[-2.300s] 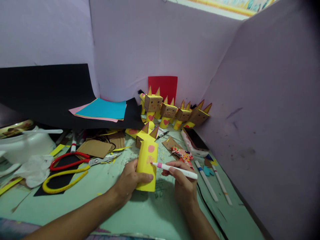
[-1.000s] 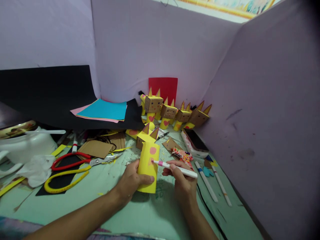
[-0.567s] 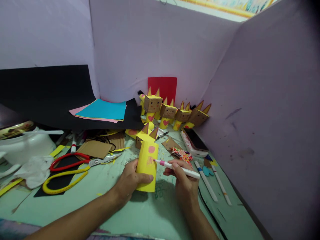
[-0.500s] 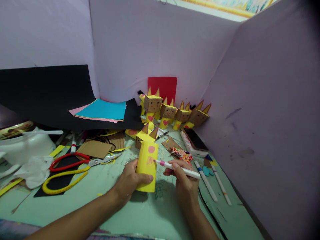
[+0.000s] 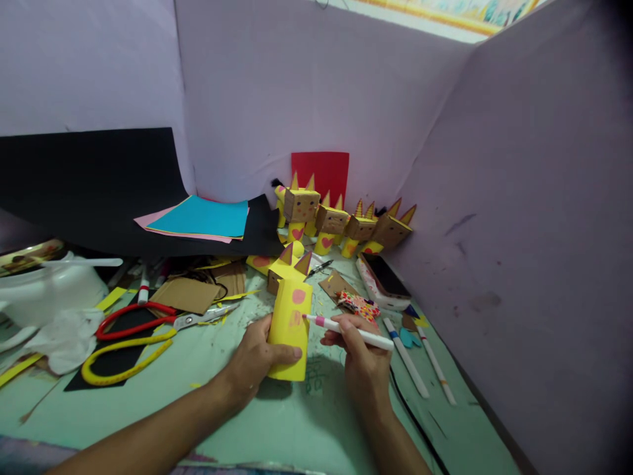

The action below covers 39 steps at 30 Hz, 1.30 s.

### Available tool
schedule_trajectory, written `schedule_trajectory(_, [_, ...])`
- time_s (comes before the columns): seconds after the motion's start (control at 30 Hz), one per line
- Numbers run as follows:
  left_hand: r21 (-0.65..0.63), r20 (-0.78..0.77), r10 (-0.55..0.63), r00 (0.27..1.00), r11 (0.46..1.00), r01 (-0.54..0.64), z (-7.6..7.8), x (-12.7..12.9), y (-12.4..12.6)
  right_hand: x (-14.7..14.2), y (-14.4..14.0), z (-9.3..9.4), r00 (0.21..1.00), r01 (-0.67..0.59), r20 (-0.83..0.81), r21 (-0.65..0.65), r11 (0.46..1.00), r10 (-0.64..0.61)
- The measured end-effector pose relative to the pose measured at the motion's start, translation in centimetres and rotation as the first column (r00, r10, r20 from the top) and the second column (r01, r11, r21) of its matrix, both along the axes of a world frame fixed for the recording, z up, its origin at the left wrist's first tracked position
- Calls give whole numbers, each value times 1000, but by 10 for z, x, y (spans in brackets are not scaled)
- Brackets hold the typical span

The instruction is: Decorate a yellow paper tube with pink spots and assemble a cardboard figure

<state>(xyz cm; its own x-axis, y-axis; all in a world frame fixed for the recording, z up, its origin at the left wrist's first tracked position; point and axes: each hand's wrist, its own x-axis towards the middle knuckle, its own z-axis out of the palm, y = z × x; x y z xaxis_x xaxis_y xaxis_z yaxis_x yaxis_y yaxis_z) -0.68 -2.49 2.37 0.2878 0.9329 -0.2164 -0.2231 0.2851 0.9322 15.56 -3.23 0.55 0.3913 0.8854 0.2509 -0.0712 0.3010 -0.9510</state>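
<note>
Cluttered green table (image 5: 208, 369) in a lilac-walled corner; left hand (image 5: 254, 359) grips the yellow paper tube (image 5: 289, 333) upright; right hand (image 5: 359, 359) pinches a pink marker (image 5: 349, 330), tip at the tube's side; scissors (image 5: 148, 320) left of the hands; a hard press could dent the tube or smear ink.

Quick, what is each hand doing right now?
Left hand: closed around the yellow paper tube, holding it on the table.
Right hand: closed on the pink marker, tip at the tube.
</note>
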Motion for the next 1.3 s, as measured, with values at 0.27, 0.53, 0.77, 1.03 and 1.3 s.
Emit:
schedule_trajectory(0.27, [-6, 10, -22, 1000, 1000, 22, 0, 1, 0, 1, 0, -3, 1000, -30, 2, -10, 999, 30])
schedule_trajectory(0.53, [-11, -5, -18, 1000, 1000, 18, 0, 1, 1, 1, -2, -1, 1000, -15, 6, -40, 999, 15])
schedule_trajectory(0.77, [7, 2, -16, 1000, 1000, 16, -6, 1, 1, 1, -1, 0, 1000, -23, 15, 6, 1000, 23])
schedule_trajectory(1.03, [65, 86, 35, 996, 997, -41, -24, 4, 8, -2, 7, -2, 985, 125, -129, 83, 989, -114])
schedule_trajectory(1.3, [37, 39, 24, 999, 999, -25, -18, 1, 5, -6, -4, 3, 960, 112, 241, 143, 983, -145])
